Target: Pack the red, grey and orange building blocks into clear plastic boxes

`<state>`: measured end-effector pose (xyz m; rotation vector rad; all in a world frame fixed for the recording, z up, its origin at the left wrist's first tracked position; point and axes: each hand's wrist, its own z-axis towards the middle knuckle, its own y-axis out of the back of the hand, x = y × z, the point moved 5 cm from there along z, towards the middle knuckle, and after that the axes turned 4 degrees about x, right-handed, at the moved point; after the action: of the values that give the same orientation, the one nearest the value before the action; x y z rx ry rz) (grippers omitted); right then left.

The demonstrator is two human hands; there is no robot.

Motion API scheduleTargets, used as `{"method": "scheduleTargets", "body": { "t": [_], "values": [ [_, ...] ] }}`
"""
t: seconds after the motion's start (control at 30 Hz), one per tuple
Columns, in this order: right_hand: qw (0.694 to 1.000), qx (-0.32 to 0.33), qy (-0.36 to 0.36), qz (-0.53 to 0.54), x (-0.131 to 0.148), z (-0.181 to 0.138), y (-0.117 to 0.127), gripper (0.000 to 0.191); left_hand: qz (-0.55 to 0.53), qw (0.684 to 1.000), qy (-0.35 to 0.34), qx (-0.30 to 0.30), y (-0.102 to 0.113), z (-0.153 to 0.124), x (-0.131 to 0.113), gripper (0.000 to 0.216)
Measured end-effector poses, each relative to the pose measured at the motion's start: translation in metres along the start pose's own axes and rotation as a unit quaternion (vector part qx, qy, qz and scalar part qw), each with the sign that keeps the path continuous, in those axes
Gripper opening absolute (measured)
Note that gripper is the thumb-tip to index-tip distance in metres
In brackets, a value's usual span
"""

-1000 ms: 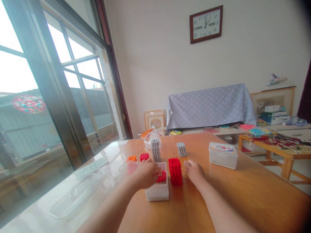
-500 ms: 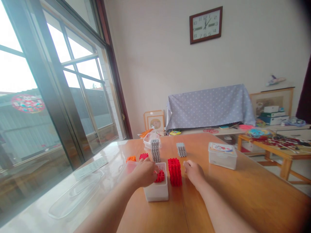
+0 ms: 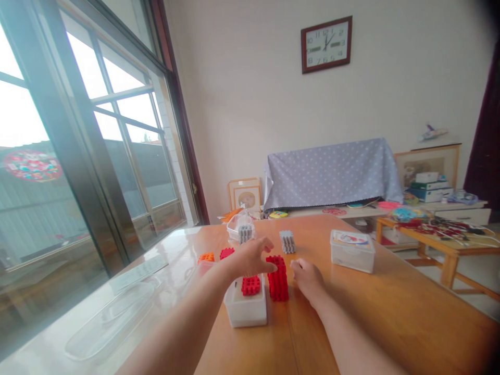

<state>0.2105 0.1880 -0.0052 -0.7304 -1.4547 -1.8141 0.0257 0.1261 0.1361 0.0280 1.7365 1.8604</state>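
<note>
My left hand [image 3: 260, 256] is over the far end of a white plastic box [image 3: 245, 315], fingers apart and bent, holding nothing I can see. Its thumb tip is close to a tall stack of red interlocking lattice pieces [image 3: 277, 278] standing right of the box. One red lattice piece [image 3: 250, 285] lies on top of the box. To the right of the stack rests my right hand [image 3: 308, 278], its fingers curled closed, with nothing visible in them. Behind my left hand a grey stack [image 3: 245, 234] is partly hidden; another grey stack [image 3: 288, 241] stands further right.
An orange piece [image 3: 205, 257] and a second red piece [image 3: 227, 253] lie left of the box. Clear lids [image 3: 113, 317] lie on the table's left side. A lidded clear box [image 3: 352, 251] stands at right, a clear tub [image 3: 234, 229] at the back.
My left hand has lifted off the red piece on the box and moved right and up, its fingers opening. My right hand stays beside the red stack. The view has shifted slightly.
</note>
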Motion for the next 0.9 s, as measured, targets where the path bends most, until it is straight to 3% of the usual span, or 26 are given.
{"method": "scheduleTargets", "body": {
  "t": [0.17,0.27,0.43,0.57,0.9],
  "values": [
    [1.000,0.012,0.002,0.009,-0.001,0.003,-0.002,0.041,0.012,0.999,0.020,0.021,-0.003,0.004,-0.002,0.054],
    [1.000,0.015,0.003,0.010,-0.002,0.003,-0.003,0.041,0.015,1.000,0.016,0.001,0.001,0.000,-0.006,0.048],
    [1.000,0.017,0.004,0.011,-0.004,0.003,-0.005,0.043,0.043,0.998,0.010,-0.049,0.020,-0.023,-0.006,0.035],
    [1.000,0.023,0.001,0.012,-0.004,0.003,-0.005,0.043,0.077,0.996,0.016,-0.043,0.029,-0.047,0.003,0.029],
    [1.000,0.015,0.004,0.016,-0.001,0.001,-0.003,0.041,0.120,0.992,0.022,-0.013,0.001,-0.064,0.027,0.016]
  ]
}}
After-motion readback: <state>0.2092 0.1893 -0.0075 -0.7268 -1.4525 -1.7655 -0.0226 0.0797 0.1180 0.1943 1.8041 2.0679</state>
